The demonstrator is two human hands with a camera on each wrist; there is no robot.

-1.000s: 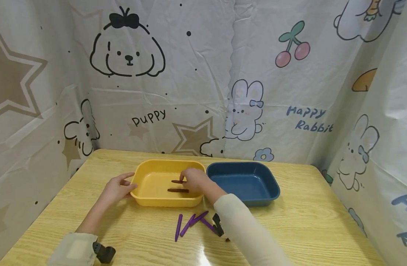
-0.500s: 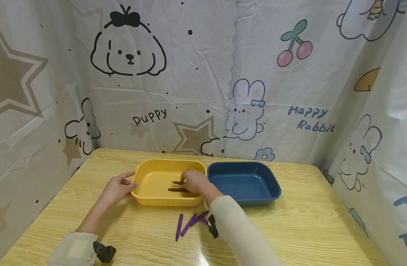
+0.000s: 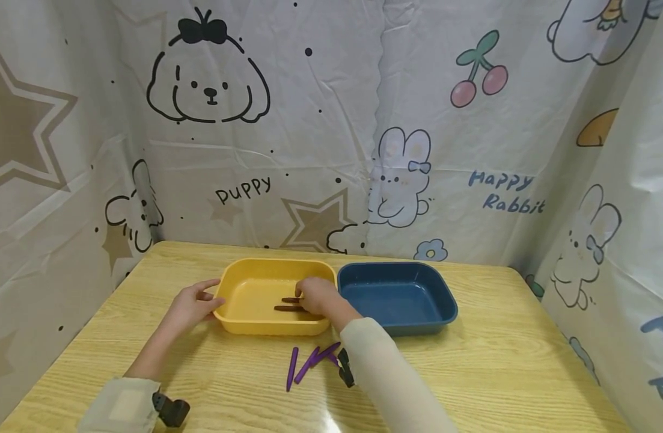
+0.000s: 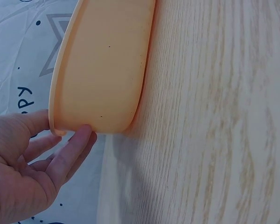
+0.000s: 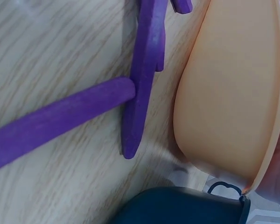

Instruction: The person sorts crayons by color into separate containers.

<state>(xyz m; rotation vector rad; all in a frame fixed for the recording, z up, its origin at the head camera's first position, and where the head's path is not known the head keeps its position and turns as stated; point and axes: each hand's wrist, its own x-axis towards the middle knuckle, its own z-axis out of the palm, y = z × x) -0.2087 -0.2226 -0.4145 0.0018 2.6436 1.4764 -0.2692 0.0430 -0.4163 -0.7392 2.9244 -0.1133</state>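
Note:
In the head view my left hand (image 3: 193, 307) grips the left rim of a yellow tray (image 3: 266, 328). The left wrist view shows the thumb over that rim and fingertips against the outer wall. Inside the tray's right half, my right hand (image 3: 319, 296) pinches a brown crayon (image 3: 289, 300), its tip sticking out left of the fingers. Just in front, a second brown crayon (image 3: 289, 308) lies nearly parallel, its right end covered by the hand. In the right wrist view the tray wall (image 5: 228, 88) hides most of the right hand.
A dark blue tray (image 3: 396, 330) stands right beside the yellow one. Several purple crayons lie on the wooden table (image 3: 228, 385) before the trays, including a single purple crayon (image 3: 292, 368) and a crossing pair. Patterned cloth (image 3: 320, 150) hangs behind and at both sides.
The pinched brown crayon has shifted slightly toward the front, nearer the other brown one. My right forearm has moved a little left, covering more of a purple crayon. The left hand stays put.

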